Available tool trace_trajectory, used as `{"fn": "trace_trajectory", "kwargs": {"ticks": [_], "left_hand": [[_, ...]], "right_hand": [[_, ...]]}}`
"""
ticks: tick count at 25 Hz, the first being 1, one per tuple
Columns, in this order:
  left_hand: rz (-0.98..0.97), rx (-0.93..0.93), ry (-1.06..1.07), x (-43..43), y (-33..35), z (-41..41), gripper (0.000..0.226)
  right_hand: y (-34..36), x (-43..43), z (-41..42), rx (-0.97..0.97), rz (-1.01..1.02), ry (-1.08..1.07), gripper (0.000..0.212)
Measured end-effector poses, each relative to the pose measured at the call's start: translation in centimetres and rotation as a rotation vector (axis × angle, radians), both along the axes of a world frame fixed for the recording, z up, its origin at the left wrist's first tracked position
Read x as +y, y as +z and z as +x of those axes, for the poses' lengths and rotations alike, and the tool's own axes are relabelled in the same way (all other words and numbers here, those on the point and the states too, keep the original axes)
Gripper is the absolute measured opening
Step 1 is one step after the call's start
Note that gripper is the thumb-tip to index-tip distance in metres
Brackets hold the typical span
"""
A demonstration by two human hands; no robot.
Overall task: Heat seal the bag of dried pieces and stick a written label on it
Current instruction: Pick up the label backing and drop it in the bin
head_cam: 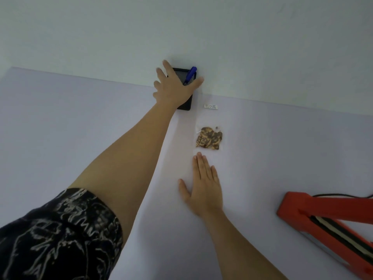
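Your left hand: stretched far up the frame to just above centre, fingers spread wide and holding nothing, the palm laid over the front of the black mesh pen holder
Your left arm: runs bare from the lower left of the frame up to that hand, with a dark patterned sleeve at the lower left corner
Your right hand: flat on the table a little below centre, palm down, fingers straight and close together, thumb out to the left, gripping nothing
Bag of dried pieces: clear bag lying flat just above your right fingertips; the brown pieces sit bunched in the part nearer you, and whether your fingertips touch the bag's near edge cannot be told
Label: small white strip with tiny print too small to read, lying at the bag's far end, just right of the pen holder's base; whether it is stuck to the bag or loose cannot be told
Blue marker: standing tilted in the pen holder, its cap poking out between your left forefinger and thumb
Heat sealer: red, at the lower right of the frame, its arm raised off the base, well apart from the bag
Black cord: runs off the right edge behind the sealer
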State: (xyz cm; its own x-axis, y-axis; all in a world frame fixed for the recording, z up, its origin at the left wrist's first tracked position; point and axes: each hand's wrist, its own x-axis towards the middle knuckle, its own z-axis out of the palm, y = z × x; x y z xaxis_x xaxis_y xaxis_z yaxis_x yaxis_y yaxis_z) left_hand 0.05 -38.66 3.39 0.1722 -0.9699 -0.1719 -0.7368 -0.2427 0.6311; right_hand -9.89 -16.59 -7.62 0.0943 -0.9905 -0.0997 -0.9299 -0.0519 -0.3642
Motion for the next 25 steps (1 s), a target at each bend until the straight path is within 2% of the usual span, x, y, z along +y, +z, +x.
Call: {"fn": "trace_trajectory", "kwargs": {"ticks": [2, 4, 7, 9, 12, 14, 18, 22, 25], "left_hand": [[-0.191, 0.021, -0.002, 3.3, 0.1, 0.4, 0.094], [-0.32, 0.057, -0.163, 8.9, -1.3, 1.8, 0.065], [-0.156, 0.014, -0.52, 17.8, -4.7, 6.6, 0.037], [-0.087, -0.07, -0.612, 22.4, -6.2, 10.9, 0.036], [-0.054, -0.126, -0.58, 26.9, -6.9, 16.4, 0.057], [-0.048, -0.159, -0.578, 28.7, -7.5, 18.0, 0.063], [-0.13, -0.168, -0.536, 30.1, -8.7, 17.9, 0.058], [-0.183, -0.166, -0.446, 31.0, -9.1, 17.2, 0.038], [-0.212, -0.212, -0.365, 32.3, -9.6, 16.0, 0.036]], "right_hand": [[0.0, -0.1, 0.0, 0.012, 0.005, 0.006, 0.076], [-0.1, -0.1, -0.1, 0.031, 0.026, 0.023, 0.076], [-0.3, -0.1, -0.4, 0.064, 0.013, 0.034, 0.076], [-0.4, 0.0, -0.3, 0.064, -0.006, 0.032, 0.076], [-0.4, 0.2, 0.0, 0.074, -0.004, 0.038, 0.076], [-0.4, 0.1, 0.0, 0.091, -0.002, 0.04, 0.075], [-0.5, 0.1, 0.1, 0.125, -0.001, 0.057, 0.076], [-0.7, 0.2, 0.1, 0.143, -0.004, 0.067, 0.076], [-0.9, 0.5, -0.1, 0.155, 0.009, 0.069, 0.076]]}}
